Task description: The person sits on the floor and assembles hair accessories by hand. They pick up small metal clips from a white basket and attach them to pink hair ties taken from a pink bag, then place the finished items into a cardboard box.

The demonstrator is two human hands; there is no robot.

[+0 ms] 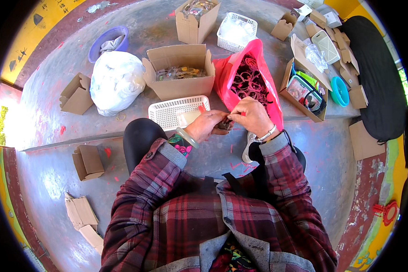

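Note:
My left hand (205, 125) and my right hand (252, 117) meet in front of my knees, fingertips almost touching. Small dark pieces, too small to name, show in the curled fingers of the left. The right pinches at the same spot, and its fingers hide what is between them. Just beyond the left hand is a low white plastic basket (156, 113) with a pale item in it. A bright pink bag (269, 81) stands behind the right hand, its mouth showing a heap of dark and pink cord-like loops (249, 81).
Behind the basket stands an open cardboard box (181, 88) of small mixed pieces. Left of it are a stuffed white plastic bag (115, 84) and a purple basin (93, 50). A cardboard box (324, 115) of packages and a turquoise bowl (339, 92) sit right. A raised step edge (68, 144) crosses the floor.

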